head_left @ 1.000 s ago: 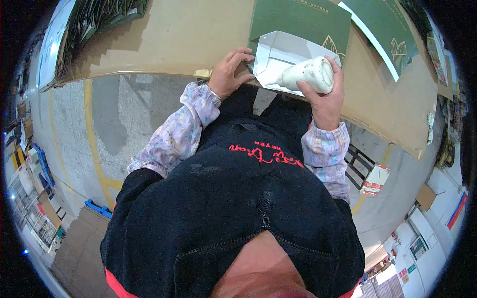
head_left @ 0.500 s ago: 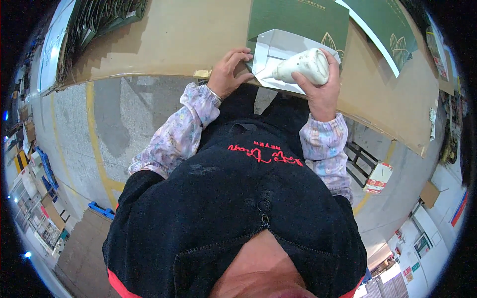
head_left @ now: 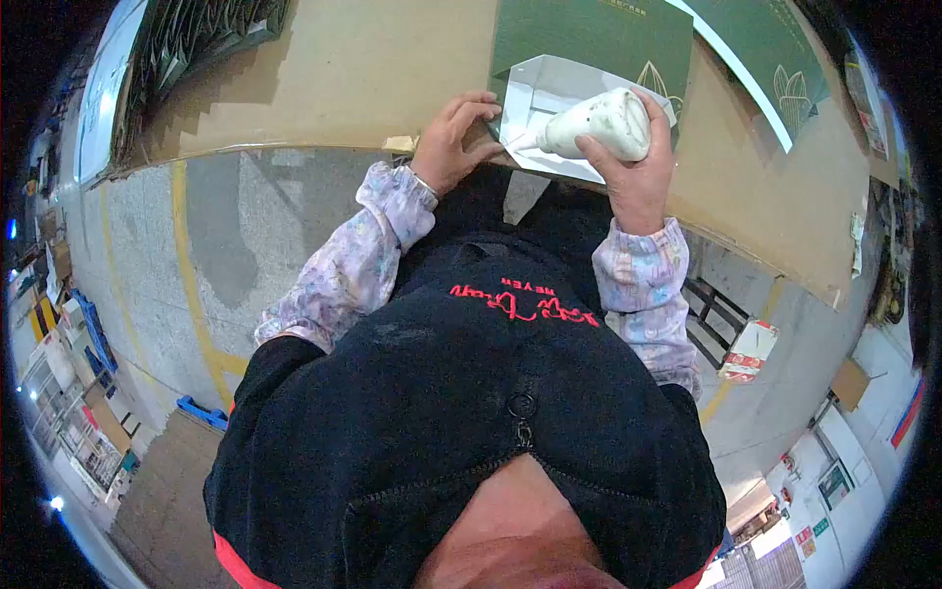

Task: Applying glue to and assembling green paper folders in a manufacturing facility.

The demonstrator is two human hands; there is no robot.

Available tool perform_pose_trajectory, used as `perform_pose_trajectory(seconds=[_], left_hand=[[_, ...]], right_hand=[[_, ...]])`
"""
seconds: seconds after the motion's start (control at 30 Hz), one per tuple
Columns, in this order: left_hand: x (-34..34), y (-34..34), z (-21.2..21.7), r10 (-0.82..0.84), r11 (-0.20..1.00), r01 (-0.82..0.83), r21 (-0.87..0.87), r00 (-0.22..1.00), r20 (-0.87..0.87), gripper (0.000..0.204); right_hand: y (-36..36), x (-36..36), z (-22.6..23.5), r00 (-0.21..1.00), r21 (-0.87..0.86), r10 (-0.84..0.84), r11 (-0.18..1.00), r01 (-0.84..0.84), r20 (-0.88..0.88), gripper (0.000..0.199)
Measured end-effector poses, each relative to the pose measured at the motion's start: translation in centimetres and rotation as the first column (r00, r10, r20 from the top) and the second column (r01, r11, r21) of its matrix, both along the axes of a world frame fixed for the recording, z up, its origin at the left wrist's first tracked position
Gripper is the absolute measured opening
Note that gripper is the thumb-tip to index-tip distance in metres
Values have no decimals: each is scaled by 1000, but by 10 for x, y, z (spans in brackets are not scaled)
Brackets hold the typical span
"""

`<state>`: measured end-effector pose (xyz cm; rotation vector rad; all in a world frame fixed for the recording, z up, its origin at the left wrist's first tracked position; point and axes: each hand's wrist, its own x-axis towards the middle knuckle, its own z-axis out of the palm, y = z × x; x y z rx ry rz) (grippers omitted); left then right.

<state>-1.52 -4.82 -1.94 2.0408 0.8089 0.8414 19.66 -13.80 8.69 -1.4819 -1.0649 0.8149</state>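
Observation:
My right hand [head_left: 636, 177] is wrapped round a white squeeze bottle [head_left: 599, 126], its surface smudged. The bottle is tilted, with its narrow nozzle toward the left, at the lower left part of a folded-out white flap [head_left: 538, 86]. This flap belongs to a dark green paper bag [head_left: 589, 39] with gold line patterns, lying at the table's near edge. Beside the flap's left corner is my left hand [head_left: 456, 142], thumb and fingers apart and their tips at the bag's edge. It holds nothing that I can see.
Brown cardboard covers the table [head_left: 363, 69]. A second green bag piece [head_left: 760, 59] with a white edge lies at the right. Several folded dark green bags [head_left: 186, 69] stand at the far left. Below the table at the right is a dark rack [head_left: 714, 319] beside a red-and-white box [head_left: 751, 350].
The bottle in my right hand has shifted slightly up, and its nozzle now shows farther left on the flap. My left hand has stayed nearly still.

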Motion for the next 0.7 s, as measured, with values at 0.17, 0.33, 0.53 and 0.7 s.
perform_pose_trajectory(seconds=[0.17,0.33,0.53,0.7], left_hand=[[0,0,-1,-1,1000,1,5,1000,22,44],[0,0,0,-6,1000,6,21,1000,26,44],[1,-1,2,2,1000,-2,23,1000,-9,43],[1,0,1,-2,1000,2,5,1000,-5,43]], right_hand=[[-10,4,4,998,-31,-14,999,16,62,77],[-20,11,2,995,-39,-43,998,46,91,77],[-29,18,1,993,-29,-70,997,73,96,78],[-34,23,6,994,-55,-95,994,98,56,77]])
